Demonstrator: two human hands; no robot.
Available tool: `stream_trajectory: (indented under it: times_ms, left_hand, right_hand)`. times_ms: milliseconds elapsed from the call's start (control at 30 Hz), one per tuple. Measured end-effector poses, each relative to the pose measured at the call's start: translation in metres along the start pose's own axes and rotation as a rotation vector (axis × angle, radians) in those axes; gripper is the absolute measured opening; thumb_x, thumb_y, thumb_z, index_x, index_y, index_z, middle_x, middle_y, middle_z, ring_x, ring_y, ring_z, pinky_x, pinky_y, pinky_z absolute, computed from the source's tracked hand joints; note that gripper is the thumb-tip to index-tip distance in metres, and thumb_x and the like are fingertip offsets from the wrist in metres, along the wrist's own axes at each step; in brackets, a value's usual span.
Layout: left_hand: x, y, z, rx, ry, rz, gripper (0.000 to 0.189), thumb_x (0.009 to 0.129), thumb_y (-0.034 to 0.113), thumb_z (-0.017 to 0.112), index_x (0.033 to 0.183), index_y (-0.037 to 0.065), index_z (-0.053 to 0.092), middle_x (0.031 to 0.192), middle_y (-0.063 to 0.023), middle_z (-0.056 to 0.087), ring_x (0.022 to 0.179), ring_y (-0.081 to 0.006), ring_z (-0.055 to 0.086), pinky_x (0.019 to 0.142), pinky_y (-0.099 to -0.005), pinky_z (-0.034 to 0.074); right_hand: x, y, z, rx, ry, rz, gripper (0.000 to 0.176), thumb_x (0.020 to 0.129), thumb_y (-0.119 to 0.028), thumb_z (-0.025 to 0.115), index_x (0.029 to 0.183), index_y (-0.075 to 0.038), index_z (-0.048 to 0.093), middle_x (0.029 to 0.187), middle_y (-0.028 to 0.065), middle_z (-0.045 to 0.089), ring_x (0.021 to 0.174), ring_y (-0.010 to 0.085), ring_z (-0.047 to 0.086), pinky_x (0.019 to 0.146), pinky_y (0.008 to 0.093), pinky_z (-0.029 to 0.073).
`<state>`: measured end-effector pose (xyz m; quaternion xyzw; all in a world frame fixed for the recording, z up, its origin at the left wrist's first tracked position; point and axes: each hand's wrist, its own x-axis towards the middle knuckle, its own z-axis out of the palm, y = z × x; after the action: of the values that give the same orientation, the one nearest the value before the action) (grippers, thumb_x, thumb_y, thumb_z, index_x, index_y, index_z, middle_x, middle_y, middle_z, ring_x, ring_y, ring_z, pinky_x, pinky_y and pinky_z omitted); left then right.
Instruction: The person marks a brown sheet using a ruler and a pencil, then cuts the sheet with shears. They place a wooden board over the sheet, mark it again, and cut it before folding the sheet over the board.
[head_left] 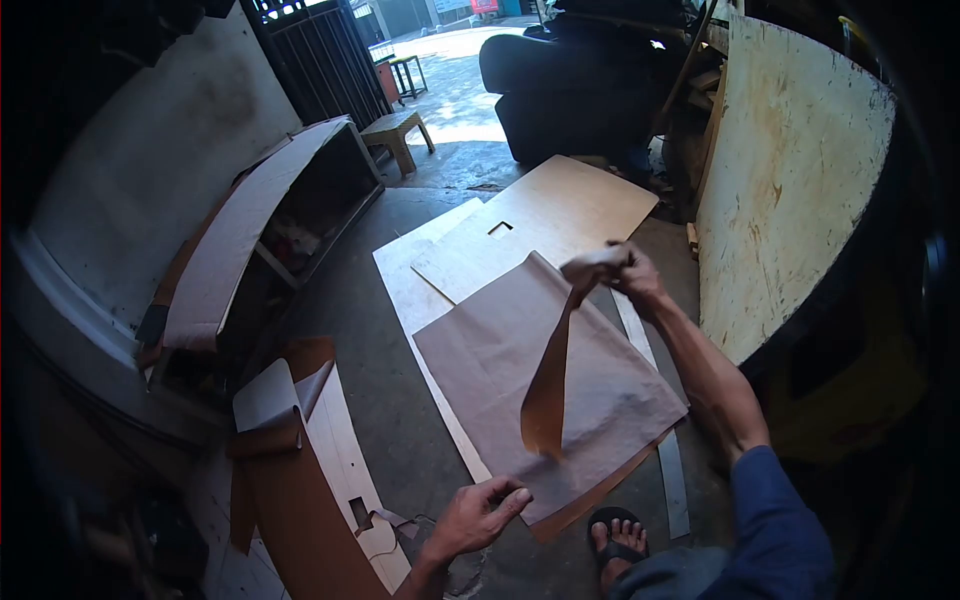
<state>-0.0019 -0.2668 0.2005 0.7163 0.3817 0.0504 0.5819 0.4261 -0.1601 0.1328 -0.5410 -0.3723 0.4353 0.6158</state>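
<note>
My right hand (628, 272) is raised over the far right part of a greyish-brown sheet (500, 340), its fingers closed on a brown strip (550, 390). The strip hangs down in a curve, its lower end blurred above the sheet. Near the sheet's front left corner is my left hand (482, 515), thumb and forefinger close together; whether anything is between them is too small to tell. Under the sheet lie thin wooden boards (575, 205), one with a small rectangular cutout. An orange-brown edge shows beneath the sheet's near side.
Brown material (300, 510) lies over a pale board at the lower left. A shelf-like frame (230, 230) stands on the left, a small stool (397, 135) beyond it. A large stained panel (790, 190) leans at the right. My sandalled foot (617, 540) is at the near edge.
</note>
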Motion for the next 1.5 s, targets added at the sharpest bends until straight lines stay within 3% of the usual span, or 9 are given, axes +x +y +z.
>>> stream_trajectory:
  times_ms: [67, 100, 233, 433, 633, 933, 1167, 1300, 1500]
  left_hand:
    - [0.012, -0.040, 0.006, 0.046, 0.128, -0.077, 0.036, 0.098, 0.035, 0.062, 0.107, 0.000, 0.067, 0.093, -0.0077, 0.070, 0.087, -0.0137, 0.064, 0.080, -0.0313, 0.050]
    - [0.019, -0.072, 0.011, -0.150, 0.227, -0.119, 0.034, 0.097, 0.031, 0.062, 0.111, -0.001, 0.065, 0.100, -0.0095, 0.069, 0.092, -0.0165, 0.064, 0.082, -0.0318, 0.050]
    - [0.067, -0.181, 0.034, -0.282, 0.563, -0.374, 0.042, 0.089, 0.028, 0.065, 0.118, -0.002, 0.061, 0.109, -0.0167, 0.067, 0.102, -0.0254, 0.065, 0.090, -0.0352, 0.050]
    - [0.132, -0.216, 0.026, -0.125, 0.797, -0.670, 0.056, 0.080, 0.029, 0.066, 0.126, -0.003, 0.056, 0.125, -0.0236, 0.059, 0.117, -0.0358, 0.058, 0.098, -0.0427, 0.047]
    - [0.144, -0.169, 0.039, 0.085, 0.806, -0.837, 0.058, 0.083, 0.029, 0.065, 0.125, -0.009, 0.053, 0.132, -0.0317, 0.045, 0.125, -0.0463, 0.045, 0.109, -0.0481, 0.037]
    - [0.170, -0.153, 0.048, -0.384, 0.882, -0.900, 0.056, 0.076, 0.014, 0.072, 0.123, -0.009, 0.052, 0.118, -0.0277, 0.061, 0.107, -0.0353, 0.063, 0.095, -0.0419, 0.051]
    - [0.087, -0.188, 0.116, -1.076, 0.835, -0.071, 0.033, 0.085, 0.002, 0.067, 0.116, -0.001, 0.058, 0.105, -0.0108, 0.069, 0.092, -0.0224, 0.066, 0.079, -0.0352, 0.054]
    - [0.029, -0.168, 0.168, -1.298, 0.435, -0.484, 0.024, 0.088, 0.009, 0.070, 0.109, 0.003, 0.061, 0.094, -0.0044, 0.068, 0.085, -0.0154, 0.065, 0.067, -0.0338, 0.053]
    - [-0.020, -0.168, 0.123, -1.315, 0.431, -0.378, 0.024, 0.092, 0.014, 0.068, 0.112, 0.002, 0.064, 0.102, -0.0054, 0.069, 0.092, -0.0185, 0.065, 0.083, -0.0393, 0.054]
  right_hand:
    - [0.063, -0.018, -0.106, 0.355, 0.663, -0.197, 0.103, 0.082, -0.015, 0.080, 0.155, -0.010, 0.007, 0.142, 0.0169, 0.045, 0.122, 0.0258, 0.051, 0.105, 0.0409, 0.040]
    - [0.030, -0.049, -0.061, -0.043, 0.836, -0.154, 0.102, 0.080, -0.021, 0.081, 0.155, -0.009, 0.013, 0.146, 0.0203, 0.041, 0.124, 0.0307, 0.053, 0.103, 0.0427, 0.043]
    - [-0.061, -0.012, -0.008, -0.923, -0.002, -0.145, 0.067, 0.081, -0.028, 0.075, 0.137, -0.001, 0.050, 0.130, 0.0265, 0.054, 0.118, 0.0331, 0.059, 0.095, 0.0416, 0.052]
    - [-0.080, 0.137, -0.049, -1.201, 0.304, 0.366, 0.059, 0.080, -0.038, 0.072, 0.122, 0.002, 0.063, 0.122, 0.0261, 0.062, 0.119, 0.0384, 0.058, 0.102, 0.0434, 0.046]
    - [-0.073, 0.153, -0.077, -1.215, 0.178, 0.383, 0.054, 0.080, -0.036, 0.070, 0.117, 0.003, 0.064, 0.110, 0.0247, 0.068, 0.105, 0.0399, 0.064, 0.093, 0.0442, 0.050]
    - [-0.054, 0.130, -0.038, -1.123, -0.019, 0.186, 0.031, 0.087, -0.028, 0.061, 0.104, -0.002, 0.063, 0.098, 0.0250, 0.068, 0.095, 0.0428, 0.065, 0.081, 0.0453, 0.050]
    - [-0.033, 0.072, 0.013, -0.982, -0.039, -0.032, 0.028, 0.090, -0.018, 0.057, 0.113, -0.004, 0.064, 0.102, 0.0228, 0.069, 0.098, 0.0405, 0.066, 0.084, 0.0442, 0.052]
    - [-0.041, 0.103, 0.018, -1.408, -0.005, -0.138, 0.044, 0.086, -0.020, 0.063, 0.128, -0.008, 0.059, 0.117, 0.0229, 0.062, 0.102, 0.0421, 0.062, 0.093, 0.0488, 0.051]
    - [-0.013, 0.144, 0.033, -1.081, -0.070, 0.193, 0.053, 0.086, -0.019, 0.070, 0.131, 0.002, 0.053, 0.125, 0.0226, 0.057, 0.095, 0.0376, 0.065, 0.087, 0.0460, 0.055]
